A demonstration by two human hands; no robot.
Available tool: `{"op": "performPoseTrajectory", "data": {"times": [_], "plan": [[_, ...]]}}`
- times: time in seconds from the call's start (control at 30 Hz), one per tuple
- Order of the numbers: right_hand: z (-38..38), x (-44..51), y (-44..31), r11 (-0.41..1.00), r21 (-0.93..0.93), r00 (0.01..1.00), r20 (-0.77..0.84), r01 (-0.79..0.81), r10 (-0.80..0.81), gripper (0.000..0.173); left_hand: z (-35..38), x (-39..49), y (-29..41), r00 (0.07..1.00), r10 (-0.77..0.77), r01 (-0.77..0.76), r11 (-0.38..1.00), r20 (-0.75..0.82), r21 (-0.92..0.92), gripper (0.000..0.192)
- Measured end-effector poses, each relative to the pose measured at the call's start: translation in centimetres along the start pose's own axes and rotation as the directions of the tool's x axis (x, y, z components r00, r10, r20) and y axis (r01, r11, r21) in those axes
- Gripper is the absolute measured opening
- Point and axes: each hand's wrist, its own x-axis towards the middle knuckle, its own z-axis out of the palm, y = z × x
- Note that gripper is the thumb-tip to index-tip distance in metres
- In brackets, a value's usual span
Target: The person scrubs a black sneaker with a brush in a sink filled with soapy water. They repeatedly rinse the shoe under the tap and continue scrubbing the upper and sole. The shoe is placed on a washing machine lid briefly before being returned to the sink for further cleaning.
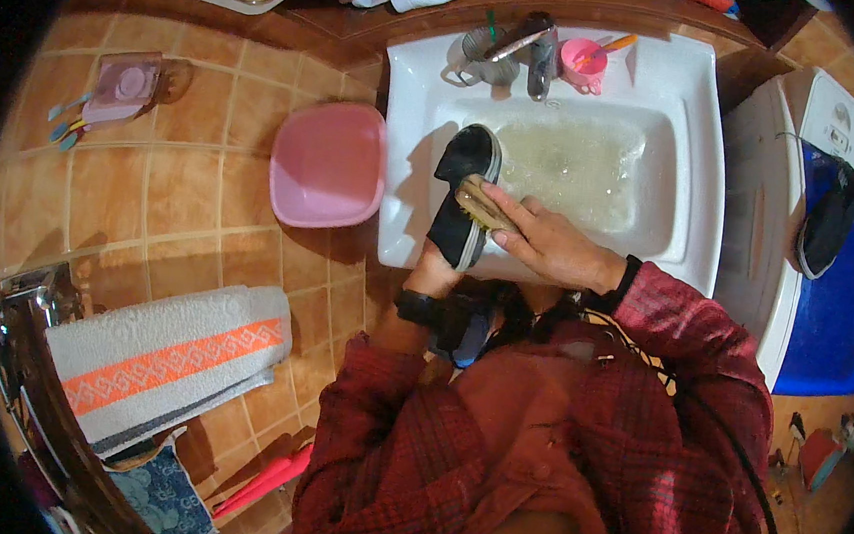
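Note:
A black shoe (469,157) with a pale, striped sole edge is held over the left part of a white sink (701,176). My left hand (441,259) is at its lower end, with most of the fingers hidden by the shoe. In my right hand (549,243) is a wooden scrub brush (486,204), its yellowish bristles against the side of the shoe. Cloudy, sudsy water (570,165) lies in the basin. A second black shoe (831,220) rests on the blue part of the white appliance at the right.
A pink plastic basin (328,165) is left of the sink. Behind the basin water stand a faucet (540,61), a glass mug (489,53) and a pink cup (584,65) with a toothbrush. The white appliance (761,180) stands at the right; a towel (179,353) hangs lower left.

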Motion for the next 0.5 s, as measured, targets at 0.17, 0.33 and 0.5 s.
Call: {"op": "performPoseTrajectory", "data": {"times": [0.17,0.33,0.5], "plan": [[-0.7,0.8,2.0,0.996,0.014,0.931,-0.353,-0.088,0.087,0.053,-1.6,-0.1,-1.9,0.93,-0.34,0.368,0.88,0.141,-0.301,0.027],[0.4,1.0,2.9,0.968,-0.115,0.881,-0.403,0.222,-0.25,0.052,-2.1,-1.3,-3.1,0.989,-0.145,0.148,0.985,0.037,-0.087,0.024],[0.7,0.3,1.8,1.0,0.018,0.917,-0.399,0.003,0.004,0.052,-1.8,-1.9,-2.6,0.988,-0.146,0.141,0.985,0.043,0.104,0.018]]}}
